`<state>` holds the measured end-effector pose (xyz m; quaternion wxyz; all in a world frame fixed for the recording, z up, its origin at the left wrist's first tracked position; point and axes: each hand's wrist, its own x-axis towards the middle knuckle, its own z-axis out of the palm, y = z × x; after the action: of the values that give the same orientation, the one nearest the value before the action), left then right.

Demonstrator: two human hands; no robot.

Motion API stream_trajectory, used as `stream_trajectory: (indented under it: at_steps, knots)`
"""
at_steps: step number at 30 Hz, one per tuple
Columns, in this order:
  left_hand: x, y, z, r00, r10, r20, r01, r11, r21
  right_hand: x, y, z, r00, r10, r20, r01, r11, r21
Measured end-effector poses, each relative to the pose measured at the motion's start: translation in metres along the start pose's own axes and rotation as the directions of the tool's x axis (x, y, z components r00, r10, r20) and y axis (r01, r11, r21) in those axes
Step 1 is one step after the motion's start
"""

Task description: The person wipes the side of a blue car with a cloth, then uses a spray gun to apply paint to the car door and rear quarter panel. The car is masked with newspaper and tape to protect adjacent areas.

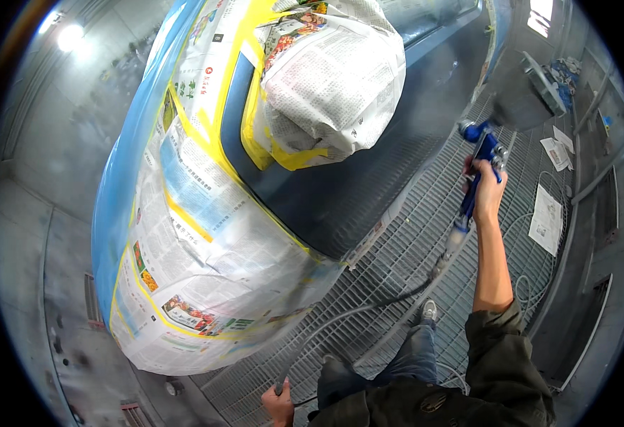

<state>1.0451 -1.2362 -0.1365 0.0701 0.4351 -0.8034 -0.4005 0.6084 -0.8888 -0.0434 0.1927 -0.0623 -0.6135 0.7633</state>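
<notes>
My right hand (488, 186) grips a blue spray gun (484, 146), held upright beside a vehicle's dark panel (340, 199), with a hose running down from its base. At the bottom centre my left hand (278, 404) is closed around the grey hose (312, 329). The vehicle is masked with newspaper (191, 270), yellow tape (212, 142) and blue sheeting (123, 185). A newspaper-wrapped bulge (329, 85) juts out over the dark panel, which has a hazy, mottled surface.
A grated floor (390, 267) lies beneath my feet, with loose paper sheets (544, 217) and coiled hose at the right. A dark container (529, 96) and crumpled cloths (564, 78) stand farther back. Grey booth walls (27, 249) curve round both sides.
</notes>
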Motion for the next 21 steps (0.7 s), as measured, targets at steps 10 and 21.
stream_trajectory:
  at_steps: [10, 21]
  knots:
    - [0.013, -0.037, -0.034, 0.967, 0.214, -0.135, -0.196, 0.971, 0.139, -0.132, 0.005, 0.036, 0.743, 0.295, 0.601, -0.392, 0.919, 0.033]
    - [-0.022, -0.016, -0.018, 0.987, 0.153, 0.058, -0.162, 0.959, 0.231, -0.134, 0.018, 0.029, 0.659, 0.394, 0.64, -0.371, 0.911, -0.179]
